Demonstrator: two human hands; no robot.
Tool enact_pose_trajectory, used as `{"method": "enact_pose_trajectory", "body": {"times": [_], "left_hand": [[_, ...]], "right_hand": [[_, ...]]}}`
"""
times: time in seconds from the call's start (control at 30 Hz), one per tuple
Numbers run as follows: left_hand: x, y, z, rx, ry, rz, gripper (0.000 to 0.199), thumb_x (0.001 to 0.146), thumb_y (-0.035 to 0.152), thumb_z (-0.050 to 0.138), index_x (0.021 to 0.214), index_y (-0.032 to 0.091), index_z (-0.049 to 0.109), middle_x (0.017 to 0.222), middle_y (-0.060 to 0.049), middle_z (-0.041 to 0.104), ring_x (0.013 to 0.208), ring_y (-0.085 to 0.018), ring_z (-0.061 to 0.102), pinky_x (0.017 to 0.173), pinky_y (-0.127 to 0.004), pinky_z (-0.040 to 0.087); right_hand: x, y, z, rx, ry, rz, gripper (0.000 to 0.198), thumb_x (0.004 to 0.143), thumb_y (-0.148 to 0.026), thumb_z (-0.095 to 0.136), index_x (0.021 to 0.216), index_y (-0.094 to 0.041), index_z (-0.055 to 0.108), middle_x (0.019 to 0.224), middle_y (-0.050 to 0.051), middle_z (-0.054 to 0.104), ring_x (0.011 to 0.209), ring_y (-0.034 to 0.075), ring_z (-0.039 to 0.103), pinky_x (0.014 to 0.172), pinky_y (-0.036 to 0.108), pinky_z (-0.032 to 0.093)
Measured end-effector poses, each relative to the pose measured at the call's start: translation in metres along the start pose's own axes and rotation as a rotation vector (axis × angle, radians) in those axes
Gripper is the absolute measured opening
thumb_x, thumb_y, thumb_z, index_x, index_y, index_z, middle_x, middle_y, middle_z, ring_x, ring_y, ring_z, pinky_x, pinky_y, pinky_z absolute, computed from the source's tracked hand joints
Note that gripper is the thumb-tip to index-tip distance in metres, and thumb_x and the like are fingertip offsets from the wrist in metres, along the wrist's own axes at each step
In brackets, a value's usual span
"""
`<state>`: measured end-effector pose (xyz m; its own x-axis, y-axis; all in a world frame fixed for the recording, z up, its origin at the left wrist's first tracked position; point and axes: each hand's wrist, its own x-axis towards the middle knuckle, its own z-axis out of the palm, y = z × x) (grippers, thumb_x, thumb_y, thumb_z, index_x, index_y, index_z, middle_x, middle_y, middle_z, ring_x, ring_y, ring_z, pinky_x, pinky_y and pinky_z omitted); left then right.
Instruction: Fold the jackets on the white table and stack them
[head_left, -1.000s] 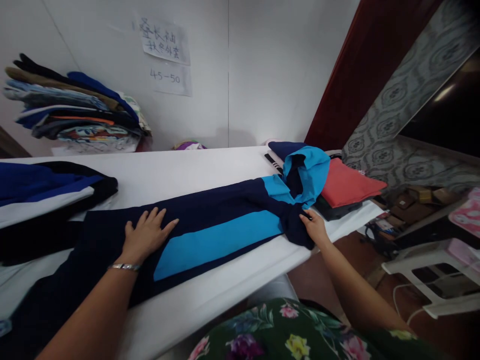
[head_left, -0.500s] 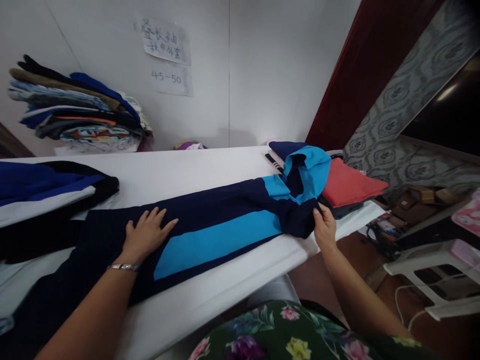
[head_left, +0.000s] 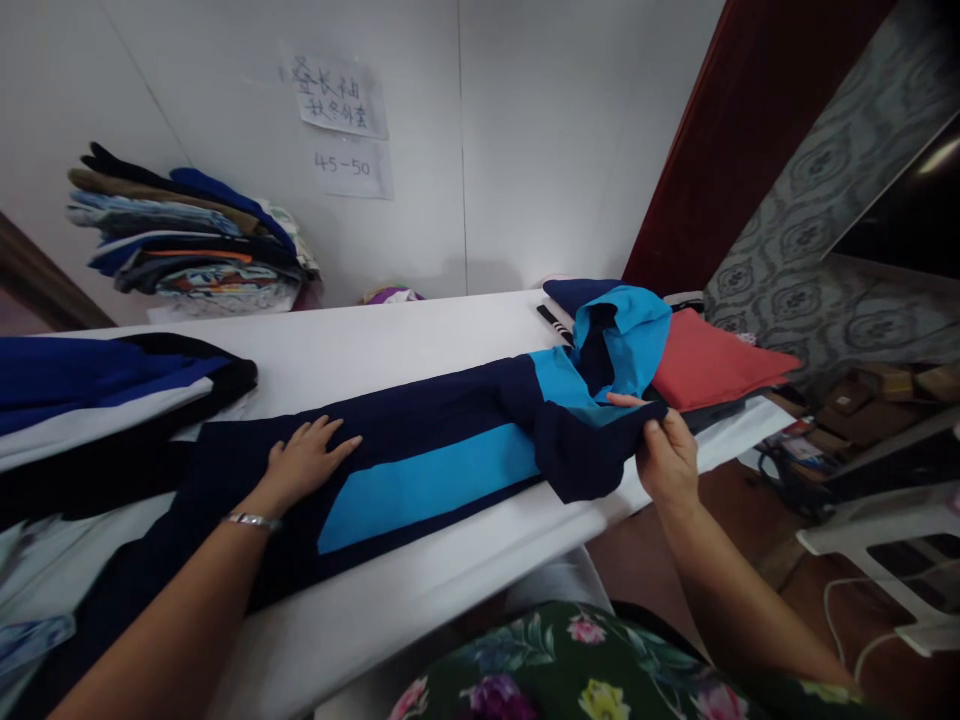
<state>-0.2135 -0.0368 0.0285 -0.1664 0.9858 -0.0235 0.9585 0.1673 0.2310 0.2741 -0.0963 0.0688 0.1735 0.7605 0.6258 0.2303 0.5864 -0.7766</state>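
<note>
A navy jacket [head_left: 427, 406] with bright blue panels lies stretched along the white table [head_left: 360, 345], its blue hood [head_left: 637, 335] toward the right end. My left hand [head_left: 306, 462] rests flat on the navy cloth, fingers spread. Near the hood, my right hand [head_left: 669, 455] pinches the edge of a navy part at the shoulder, lifting it slightly; one finger shows behind the cloth. This lifted part droops in a fold over the blue panel. The jacket's left end runs under my left forearm.
A stack of folded clothes [head_left: 202, 235] stands at the back left. Blue, white and black clothing [head_left: 112, 400] lies at the left. Folded coral cloth [head_left: 712, 365] sits beyond the hood. At the right are a white plastic stool [head_left: 892, 545] and cardboard boxes [head_left: 855, 410].
My right hand has turned and raised the navy edge, so the cloth folds over toward the left and covers more of the blue panel. My left hand stays flat on the jacket.
</note>
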Motion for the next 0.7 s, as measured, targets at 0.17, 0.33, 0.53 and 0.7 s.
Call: {"method": "enact_pose_trajectory", "body": {"times": [0.17,0.33,0.53,0.7], "left_hand": [[-0.015,0.048,-0.036,-0.157,0.082,0.221,0.062,0.088,0.053,0.049,0.136,0.014,0.058,0.148,-0.015,0.051,0.137,-0.033,0.047,0.116,-0.047,0.035],[-0.074,0.139,-0.035,-0.332,0.090,0.685,0.056,0.091,0.049,0.052,0.140,0.022,0.052,0.149,-0.011,0.051,0.137,-0.027,0.047,0.115,-0.047,0.038],[-0.135,0.208,-0.002,-0.443,-0.086,0.878,0.062,0.091,0.045,0.057,0.148,0.025,0.040,0.153,-0.013,0.044,0.141,-0.027,0.042,0.113,-0.050,0.042],[-0.155,0.218,0.001,-0.648,-0.054,0.812,0.056,0.091,0.040,0.059,0.144,0.031,0.045,0.142,-0.010,0.054,0.128,-0.026,0.054,0.105,-0.045,0.050]], "right_hand": [[0.000,-0.016,-0.002,-0.063,0.009,-0.111,0.027,0.097,-0.028,0.050,0.117,-0.028,0.068,0.125,0.004,0.069,0.124,0.025,0.060,0.111,0.051,0.043],[-0.001,-0.020,0.002,-0.171,-0.092,-0.374,0.038,0.095,-0.016,0.048,0.124,-0.034,0.065,0.131,0.003,0.066,0.120,0.024,0.062,0.101,0.050,0.050],[0.002,-0.032,-0.003,-0.461,-0.006,-0.325,0.030,0.091,-0.022,0.056,0.115,-0.030,0.072,0.106,0.005,0.073,0.094,0.022,0.070,0.083,0.038,0.057],[0.000,-0.037,-0.014,-0.096,-0.043,0.267,0.030,0.089,-0.040,0.062,0.115,-0.028,0.072,0.086,0.003,0.075,0.072,0.020,0.070,0.066,0.034,0.059]]}}
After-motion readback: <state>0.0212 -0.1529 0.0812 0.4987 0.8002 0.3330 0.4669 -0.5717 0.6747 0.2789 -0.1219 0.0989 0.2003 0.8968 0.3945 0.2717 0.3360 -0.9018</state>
